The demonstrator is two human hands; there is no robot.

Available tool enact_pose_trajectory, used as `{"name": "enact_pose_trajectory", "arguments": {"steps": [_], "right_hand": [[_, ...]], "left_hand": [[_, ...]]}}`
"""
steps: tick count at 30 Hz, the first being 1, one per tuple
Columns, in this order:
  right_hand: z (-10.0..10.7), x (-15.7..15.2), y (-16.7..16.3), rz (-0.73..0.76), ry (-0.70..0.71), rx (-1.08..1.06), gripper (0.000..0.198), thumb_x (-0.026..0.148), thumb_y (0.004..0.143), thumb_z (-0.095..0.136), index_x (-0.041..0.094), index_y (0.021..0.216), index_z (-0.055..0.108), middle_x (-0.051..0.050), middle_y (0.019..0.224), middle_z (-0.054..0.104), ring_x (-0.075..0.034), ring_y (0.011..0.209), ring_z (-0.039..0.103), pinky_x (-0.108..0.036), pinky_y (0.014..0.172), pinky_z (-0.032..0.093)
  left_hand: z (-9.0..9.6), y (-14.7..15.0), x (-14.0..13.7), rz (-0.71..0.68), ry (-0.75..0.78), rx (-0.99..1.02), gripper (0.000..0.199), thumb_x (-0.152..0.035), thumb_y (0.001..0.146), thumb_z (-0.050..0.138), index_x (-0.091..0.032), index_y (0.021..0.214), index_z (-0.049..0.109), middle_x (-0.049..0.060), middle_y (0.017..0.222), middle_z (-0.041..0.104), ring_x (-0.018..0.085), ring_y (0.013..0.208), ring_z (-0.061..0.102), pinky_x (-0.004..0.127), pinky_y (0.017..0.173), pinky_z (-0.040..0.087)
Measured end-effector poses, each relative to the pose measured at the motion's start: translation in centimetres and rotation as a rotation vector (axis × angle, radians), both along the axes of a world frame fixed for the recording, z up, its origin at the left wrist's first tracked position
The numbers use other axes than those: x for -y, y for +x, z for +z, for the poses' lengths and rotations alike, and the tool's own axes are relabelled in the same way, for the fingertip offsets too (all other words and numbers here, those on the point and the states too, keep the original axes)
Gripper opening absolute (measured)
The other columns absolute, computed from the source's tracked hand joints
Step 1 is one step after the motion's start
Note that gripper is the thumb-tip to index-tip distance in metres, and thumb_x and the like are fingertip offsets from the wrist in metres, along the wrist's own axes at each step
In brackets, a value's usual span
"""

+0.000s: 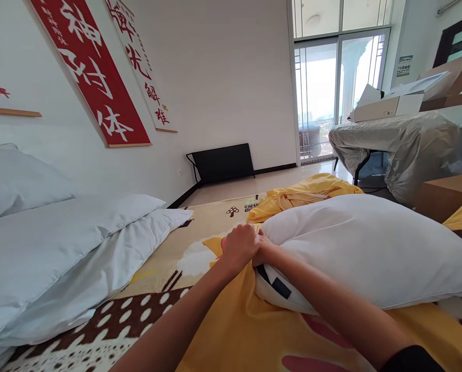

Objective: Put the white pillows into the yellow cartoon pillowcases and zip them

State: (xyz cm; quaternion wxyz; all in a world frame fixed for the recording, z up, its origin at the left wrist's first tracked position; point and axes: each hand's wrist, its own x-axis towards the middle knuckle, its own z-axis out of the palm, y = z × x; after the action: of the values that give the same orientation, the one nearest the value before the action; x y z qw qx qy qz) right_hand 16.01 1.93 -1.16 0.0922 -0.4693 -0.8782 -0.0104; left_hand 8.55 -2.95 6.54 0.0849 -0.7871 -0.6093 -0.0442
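A plump white pillow [362, 248] lies at the right, on a yellow printed pillowcase [223, 320]. Both my hands meet at the pillow's left corner. My left hand [241, 242] is closed in a fist where the yellow cloth rises to the corner, and its fingertips are hidden. Pressed up against it, my right hand [264, 249] has its fingers wrapped round the pillow's corner. A dark label [281, 288] shows on the pillow just below my right wrist.
White pillows [72, 248] are piled at the left on a patterned blanket [200, 227]. Beyond the pillow lies another yellow cloth [312, 191]. A black folded table [225, 163] leans by the wall. Cardboard boxes [389, 106] sit on plastic-covered furniture [393, 137].
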Motion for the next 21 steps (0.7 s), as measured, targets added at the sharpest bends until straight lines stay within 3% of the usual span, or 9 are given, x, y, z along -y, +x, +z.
{"name": "enact_pose_trajectory", "arguments": {"steps": [3,7,11,13,16,21], "right_hand": [[-0.1,0.2,0.6,0.021,-0.024,-0.010,0.043,0.030,0.067,0.066,0.021,0.109,0.061,-0.012,0.120,0.059,-0.033,0.118,0.045,-0.046,0.098,0.034],[1.0,0.6,1.8,0.120,-0.053,-0.045,0.059,0.041,0.068,0.066,0.021,0.123,0.054,-0.013,0.134,0.049,-0.031,0.126,0.039,-0.047,0.102,0.032],[3.9,-0.1,5.0,0.252,-0.241,-0.199,0.055,0.047,0.075,0.062,0.017,0.120,0.057,-0.009,0.124,0.059,-0.023,0.114,0.053,-0.034,0.099,0.038],[5.2,-1.1,7.2,0.167,-0.205,-0.258,0.054,0.046,0.076,0.062,0.020,0.123,0.056,-0.005,0.127,0.059,-0.019,0.118,0.052,-0.028,0.101,0.036],[5.7,-2.7,10.3,-0.074,-0.085,-0.224,0.072,0.050,0.070,0.067,0.021,0.133,0.048,-0.007,0.140,0.048,-0.024,0.132,0.038,-0.036,0.110,0.024],[3.4,-3.9,11.5,-0.170,-0.156,-0.134,0.080,0.072,0.068,0.056,0.019,0.128,0.055,-0.013,0.128,0.058,-0.032,0.119,0.052,-0.047,0.103,0.032]], "left_hand": [[-0.1,-0.3,0.3,-0.027,-0.014,-0.013,0.027,-0.019,0.079,0.041,-0.013,0.095,0.061,0.016,0.094,0.067,0.027,0.090,0.065,0.032,0.072,0.048],[0.1,-2.3,-0.1,-0.042,-0.029,-0.018,0.025,-0.017,0.076,0.041,-0.013,0.090,0.062,0.017,0.095,0.067,0.028,0.090,0.064,0.033,0.069,0.047],[-0.4,-3.4,-0.1,-0.051,-0.039,0.006,0.024,-0.018,0.077,0.041,-0.013,0.088,0.061,0.016,0.093,0.067,0.026,0.088,0.064,0.031,0.069,0.045],[-0.9,-3.4,0.5,-0.080,-0.047,0.016,0.022,-0.018,0.078,0.041,-0.013,0.085,0.060,0.015,0.092,0.067,0.023,0.084,0.064,0.030,0.067,0.044],[-1.6,-3.3,1.8,-0.116,-0.049,0.013,0.021,-0.017,0.077,0.041,-0.013,0.086,0.059,0.013,0.089,0.066,0.022,0.082,0.064,0.029,0.065,0.044],[-2.4,-3.6,2.6,-0.094,-0.039,-0.045,0.024,-0.015,0.074,0.042,-0.012,0.091,0.060,0.014,0.084,0.066,0.025,0.081,0.064,0.033,0.066,0.047]]}}
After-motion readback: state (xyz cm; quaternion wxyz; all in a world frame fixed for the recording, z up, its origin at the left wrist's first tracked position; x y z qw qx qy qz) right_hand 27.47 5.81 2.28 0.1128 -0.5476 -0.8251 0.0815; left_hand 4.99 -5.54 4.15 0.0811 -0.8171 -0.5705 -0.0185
